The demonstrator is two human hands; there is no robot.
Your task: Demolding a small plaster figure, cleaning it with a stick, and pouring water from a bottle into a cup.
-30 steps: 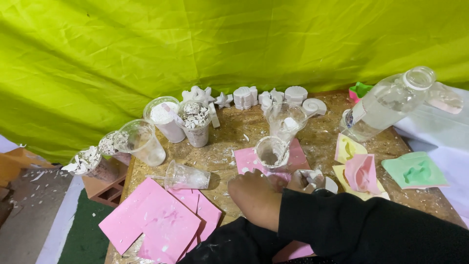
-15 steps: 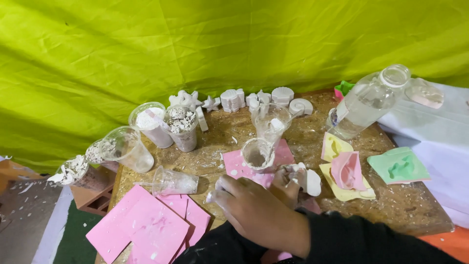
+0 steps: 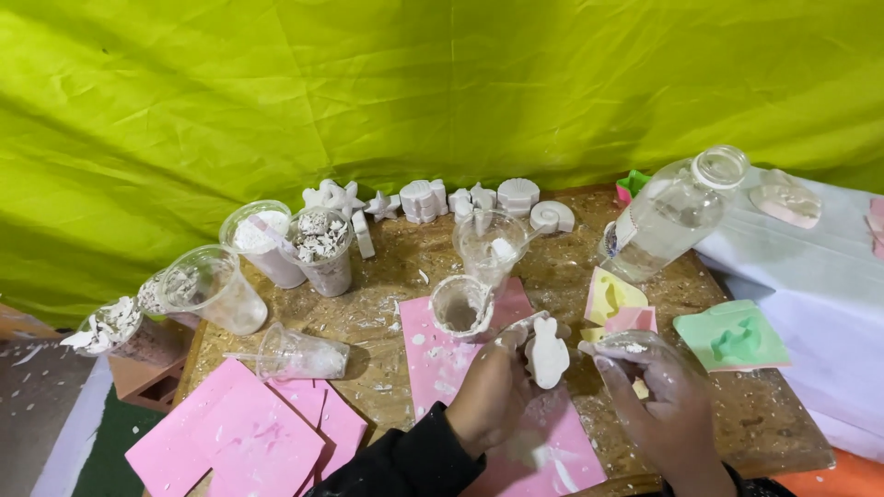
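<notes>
Two-handed at this moment: gripped a white cast [image 3: 549, 355] in the left hand [image 3: 490, 398], fingers [image 3: 516, 333] clamped round its left edge, and held it upright just above the pink sheet [image 3: 433, 364] near the desk's [image 3: 387, 276] front edge. Brought the right hand [image 3: 661, 398] in at three o'clock of the cast, fingers [image 3: 615, 357] curled and dusted white, tips near the cast but apart from it; could not tell whether pinched on anything or merely bent.

Half a second earlier, showed only one hand, low and flat over the sheet, with nothing lifted. Since then, raised the cast off the desk and added the second hand beside it, so judged the handling to have passed from reaching to holding, with the cast now free of the clutter.

Around the cast, noted:
- at eleven o'clock, a small cup [image 3: 460, 308] caked with plaster, standing on the sheet
- at twelve o'clock, a clear cup [image 3: 488, 247], and past it a row of casts [image 3: 433, 198] along the green cloth [image 3: 368, 92]
- at one o'clock, a clear bottle [image 3: 670, 213], tilted
- at two o'clock, a yellow mould [image 3: 610, 296]; at three o'clock, well apart, a green mould [image 3: 732, 339]
- at nine o'clock, a tipped cup [image 3: 299, 354] on its side
- at eight o'clock, more pink sheets [image 3: 238, 434]
</notes>
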